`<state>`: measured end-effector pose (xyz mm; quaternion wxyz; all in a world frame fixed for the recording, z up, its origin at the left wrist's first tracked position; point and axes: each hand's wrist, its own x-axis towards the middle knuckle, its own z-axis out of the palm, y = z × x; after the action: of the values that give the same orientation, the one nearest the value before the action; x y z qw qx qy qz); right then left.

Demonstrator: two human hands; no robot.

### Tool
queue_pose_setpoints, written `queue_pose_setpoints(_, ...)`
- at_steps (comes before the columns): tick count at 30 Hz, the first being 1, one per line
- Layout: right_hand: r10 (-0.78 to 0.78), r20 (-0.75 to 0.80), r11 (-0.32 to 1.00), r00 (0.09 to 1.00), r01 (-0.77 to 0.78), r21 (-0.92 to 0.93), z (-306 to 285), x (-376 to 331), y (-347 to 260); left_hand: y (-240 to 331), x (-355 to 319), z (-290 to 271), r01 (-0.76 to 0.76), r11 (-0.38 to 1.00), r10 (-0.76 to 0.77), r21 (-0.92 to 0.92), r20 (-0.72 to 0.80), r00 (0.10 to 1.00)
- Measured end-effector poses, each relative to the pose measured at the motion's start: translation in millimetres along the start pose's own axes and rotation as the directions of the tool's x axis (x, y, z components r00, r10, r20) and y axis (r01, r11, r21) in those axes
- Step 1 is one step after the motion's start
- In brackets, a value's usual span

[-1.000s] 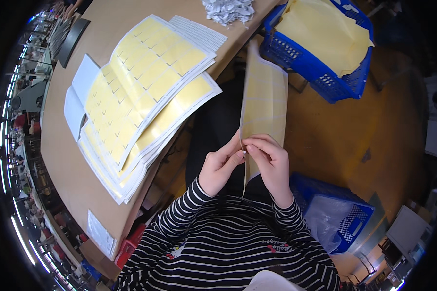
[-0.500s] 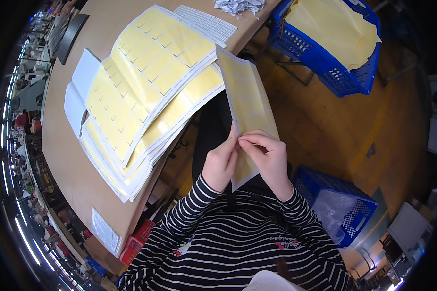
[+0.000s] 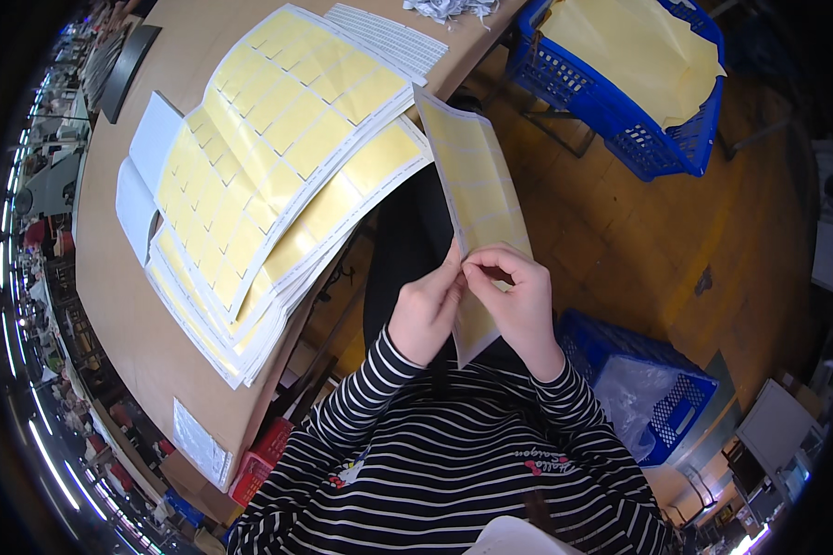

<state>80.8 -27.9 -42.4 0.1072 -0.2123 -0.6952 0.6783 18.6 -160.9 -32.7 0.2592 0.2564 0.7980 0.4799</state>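
Over my lap I hold a yellow sheet with pale grid lines and a whitish border, its long edge turned toward the table. My left hand is closed on that edge, thumb and fingers pressed together. Close against it, my right hand pinches at the same edge with thumb and forefinger; whether a small piece is between those fingertips is too small to tell. To the left, a fanned stack of similar yellow sheets lies on the table, the top ones marked with rows of small dark cut or corner lines.
The brown tabletop bears scraps of pale paper, a dark flat bar and a clear plastic packet. A blue basket at upper right holds yellow paper. Another blue basket with clear plastic stands near my right elbow.
Both hands have shifted slightly to the right with the sheet, whose near end has swung a little right. The pinch at the edge stays the same.
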Motion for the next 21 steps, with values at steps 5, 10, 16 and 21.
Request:
queue_pose_setpoints(5, -0.065, 0.103, 0.998, 0.993, 0.067, -0.012, -5, 1, -1, -12, 12, -9, 0.124, 0.963, -0.121, -0.239, 0.025, 0.992)
queue_pose_setpoints(10, -0.407, 0.474, 0.853, 0.78, 0.511, -0.109, -23, -14, -4, -21, 24, -17, 0.21, 0.727, -0.258, -0.654, 0.023, 0.966)
queue_pose_setpoints(16, -0.49, 0.195, 0.826, 0.85, 0.524, -0.21, -6, -32, 10, -18, 28, -17, 0.179, 0.732, -0.233, -0.657, 0.006, 0.972)
queue_pose_setpoints(21, -0.431, -0.023, 0.871, 0.902, 0.41, -0.271, -2, -24, 8, -4, 8, -14, 0.217, 0.648, -0.293, -0.73, 0.024, 0.956)
